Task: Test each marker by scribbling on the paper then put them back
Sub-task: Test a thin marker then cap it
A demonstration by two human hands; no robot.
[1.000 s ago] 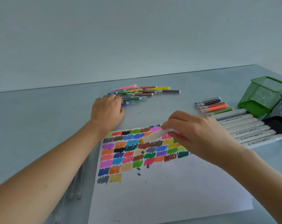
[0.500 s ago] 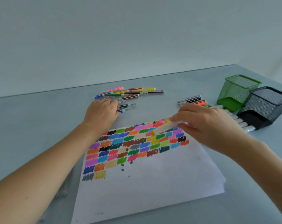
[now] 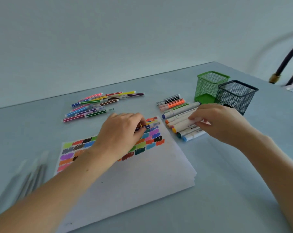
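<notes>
The white paper [image 3: 142, 174] lies in the middle of the table, its top half covered with coloured scribble patches. Over its upper right corner my left hand [image 3: 122, 133] grips a thin blue marker [image 3: 143, 127] whose clear cap points right. My right hand [image 3: 218, 121] pinches a thick white marker [image 3: 182, 126] with a yellow-orange end. That marker lies in the row of thick white markers [image 3: 181, 113] just right of the paper. A loose pile of thin markers [image 3: 95, 105] sits behind the paper on the left.
A small group of thin markers [image 3: 172, 100] lies behind the thick ones. A green mesh cup [image 3: 207, 86] and a black mesh cup [image 3: 234, 96] stand at the back right. Blurred pens [image 3: 29, 179] lie left of the paper. A dark hose [image 3: 286, 64] hangs at the far right.
My right hand carried the thick white marker from over the paper to the row on the right. My left hand left the thin-marker pile holding a blue marker and came over the paper.
</notes>
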